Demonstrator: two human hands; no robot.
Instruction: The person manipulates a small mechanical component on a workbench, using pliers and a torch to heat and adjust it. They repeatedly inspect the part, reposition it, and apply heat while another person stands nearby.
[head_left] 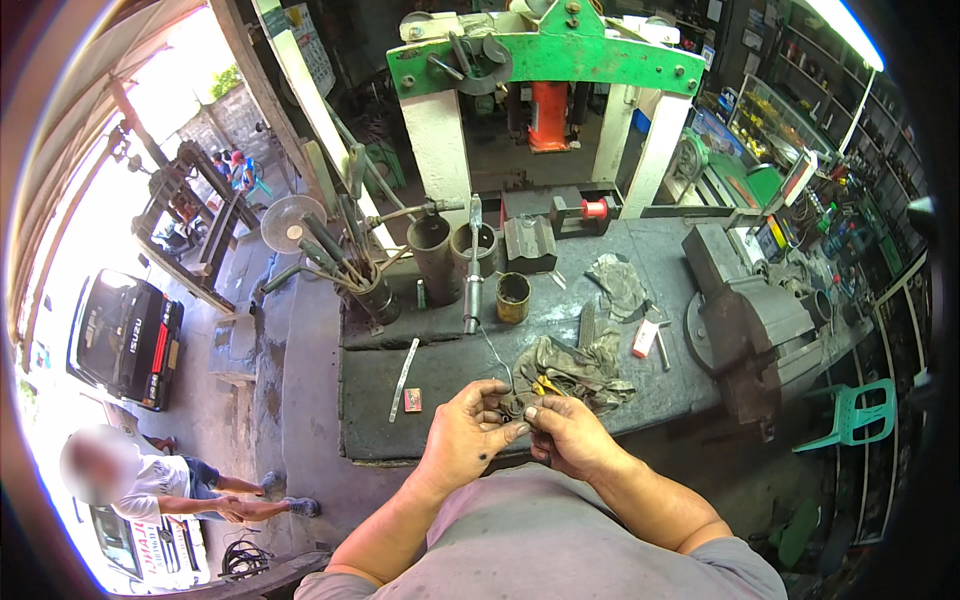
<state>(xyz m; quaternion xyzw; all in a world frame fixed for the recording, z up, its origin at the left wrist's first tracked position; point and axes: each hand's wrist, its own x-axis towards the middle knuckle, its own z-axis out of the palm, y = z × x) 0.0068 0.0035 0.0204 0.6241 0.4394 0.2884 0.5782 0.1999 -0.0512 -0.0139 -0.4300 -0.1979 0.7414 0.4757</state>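
My left hand and my right hand meet just past the bench's near edge, fingertips pinched close together. Something small and dark sits between them, too hidden by the fingers to name. A thin bent wire runs from the bench top down to the left fingers. Directly beyond my hands lies a crumpled, dirty rag, with a small yellow item at its near side. A small red matchbox-like box and a pale metal strip lie left of my left hand.
Along the bench's back stand a metal canister of tools, a tall cylinder and an open can. A big vise occupies the right end. A green-topped press frame rises behind. A person sits at left.
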